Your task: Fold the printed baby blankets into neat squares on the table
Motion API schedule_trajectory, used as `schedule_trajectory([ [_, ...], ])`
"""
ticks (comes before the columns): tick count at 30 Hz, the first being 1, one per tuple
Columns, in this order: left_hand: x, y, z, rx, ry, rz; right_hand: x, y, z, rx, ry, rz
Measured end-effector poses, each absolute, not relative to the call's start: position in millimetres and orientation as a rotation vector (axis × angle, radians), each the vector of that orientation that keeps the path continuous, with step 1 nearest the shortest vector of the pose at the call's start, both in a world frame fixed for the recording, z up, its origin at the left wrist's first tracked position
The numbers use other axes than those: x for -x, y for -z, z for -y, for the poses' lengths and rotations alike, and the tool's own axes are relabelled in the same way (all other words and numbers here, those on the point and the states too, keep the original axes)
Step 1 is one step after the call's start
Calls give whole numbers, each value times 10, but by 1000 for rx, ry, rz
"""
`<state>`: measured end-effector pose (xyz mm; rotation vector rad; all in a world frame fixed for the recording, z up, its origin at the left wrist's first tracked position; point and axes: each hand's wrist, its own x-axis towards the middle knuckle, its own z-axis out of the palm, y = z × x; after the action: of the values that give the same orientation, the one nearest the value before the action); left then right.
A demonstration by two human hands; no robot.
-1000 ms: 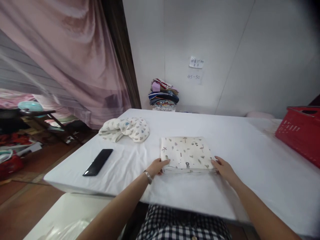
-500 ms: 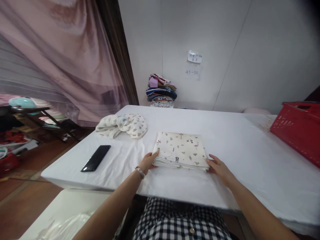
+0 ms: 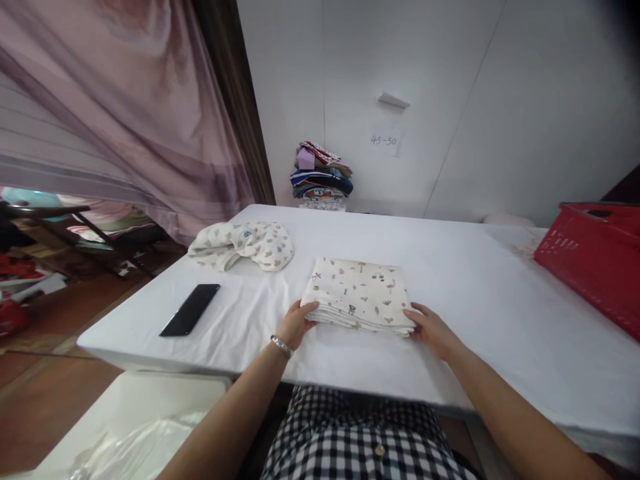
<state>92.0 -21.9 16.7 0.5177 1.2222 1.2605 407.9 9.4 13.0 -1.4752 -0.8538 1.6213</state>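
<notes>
A folded white cloth (image 3: 357, 292) with small printed plants and animals lies on the white-covered table (image 3: 465, 293) in front of me. Its near edge shows several layers. My left hand (image 3: 296, 323) grips the near left corner, thumb on top and fingers beneath. At the near right corner, my right hand (image 3: 431, 329) pinches the layers the same way. Farther left rests a curved, padded fabric piece (image 3: 245, 245) with a leaf-like print, touched by neither hand.
A black phone (image 3: 190, 310) lies on the table's left side. On the right stands a red plastic basket (image 3: 590, 257). Stacked folded fabrics (image 3: 323, 177) sit by the back wall. Pink curtain (image 3: 150, 100) hangs at left, and a white surface with plastic (image 3: 135, 427) is below left.
Both hands keep hold of the cloth's near corners; the right hand has shifted slightly inward and its thumb lies farther over the top. The upper wall paper has flapped up.
</notes>
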Motion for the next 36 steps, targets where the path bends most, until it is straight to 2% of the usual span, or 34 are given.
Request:
schedule_trajectory([
  [9,-887,-277,199,-307,-1246,-1096,-4027,-232,-119,1301,-1701,714],
  [12,-873,-264,273,-374,-1236,-1120,-4086,-205,-114,1294,-1633,673],
  [19,-692,-248,493,-574,-950,-1205,-4205,-35,84,1407,-1740,726],
  [25,-707,-177,383,-516,-995,-1252,-4105,-117,51,1319,-1867,850],
  [30,-775,-125,450,-677,-1068,-1346,-4133,-160,48,1387,-1714,953],
  [34,-655,-191,580,-1162,-721,-1644,-4296,-135,105,1568,-1661,1231],
  [36,-605,-263,584,-1381,-576,-1887,-4341,-115,95,1751,-1379,1476],
])
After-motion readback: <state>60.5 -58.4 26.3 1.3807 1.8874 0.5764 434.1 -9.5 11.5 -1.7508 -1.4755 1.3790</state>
